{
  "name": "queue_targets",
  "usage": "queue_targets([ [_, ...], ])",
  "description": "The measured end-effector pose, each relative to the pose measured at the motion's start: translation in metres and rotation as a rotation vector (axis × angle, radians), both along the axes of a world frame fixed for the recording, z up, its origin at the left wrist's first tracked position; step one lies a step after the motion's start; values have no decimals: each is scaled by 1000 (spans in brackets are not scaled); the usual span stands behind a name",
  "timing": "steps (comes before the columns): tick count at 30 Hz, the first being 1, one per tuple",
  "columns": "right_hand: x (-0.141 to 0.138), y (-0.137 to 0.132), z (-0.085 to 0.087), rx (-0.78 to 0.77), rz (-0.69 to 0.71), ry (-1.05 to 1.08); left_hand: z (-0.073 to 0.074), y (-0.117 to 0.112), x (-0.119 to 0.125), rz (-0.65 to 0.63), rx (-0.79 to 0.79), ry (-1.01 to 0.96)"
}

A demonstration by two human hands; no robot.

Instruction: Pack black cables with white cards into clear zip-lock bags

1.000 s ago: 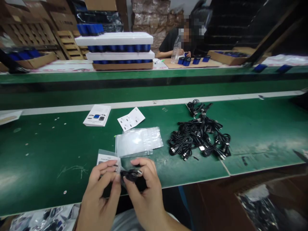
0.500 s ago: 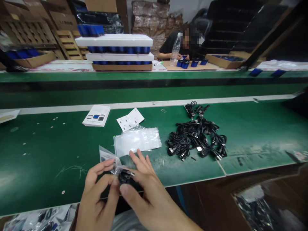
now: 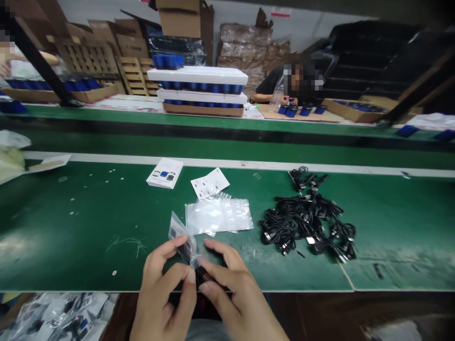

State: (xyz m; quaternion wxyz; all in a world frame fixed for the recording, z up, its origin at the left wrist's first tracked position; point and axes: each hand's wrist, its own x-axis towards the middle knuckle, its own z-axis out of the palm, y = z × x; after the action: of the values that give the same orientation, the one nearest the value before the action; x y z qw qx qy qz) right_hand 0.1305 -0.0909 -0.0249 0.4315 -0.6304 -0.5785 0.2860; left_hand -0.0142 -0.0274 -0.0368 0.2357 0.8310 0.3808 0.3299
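Both hands sit close together at the bottom middle of the frame. The left hand and the right hand pinch a small clear plastic bag, which tilts up between them, with a bunched black cable at its lower end. Just above the hands, more clear bags lie flat on the green workbench. Beyond them are a paper card and a small white box. A heap of black cables lies to the right. Across the bench at the upper right, a co-worker sits behind a stack of white trays.
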Motion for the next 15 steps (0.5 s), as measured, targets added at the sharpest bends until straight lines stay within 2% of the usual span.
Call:
queue_targets([
  [5, -2, 0, -14, 176, -181, -368, 3, -1, 3, -15, 18, 0],
  [7, -1, 0, -16, 163, -95, -425, 4, 0, 2, -20, 25, 18],
  [10, 1, -1, -17, 146, 80, -446, 4, -1, 1, -2, 21, 19],
  [12, 0, -1, -19, 170, 47, -435, 4, -2, 2, 19, 3, -16],
  [15, -5, -1, -23, 180, -111, -295, 4, -4, 5, 36, -8, -75],
])
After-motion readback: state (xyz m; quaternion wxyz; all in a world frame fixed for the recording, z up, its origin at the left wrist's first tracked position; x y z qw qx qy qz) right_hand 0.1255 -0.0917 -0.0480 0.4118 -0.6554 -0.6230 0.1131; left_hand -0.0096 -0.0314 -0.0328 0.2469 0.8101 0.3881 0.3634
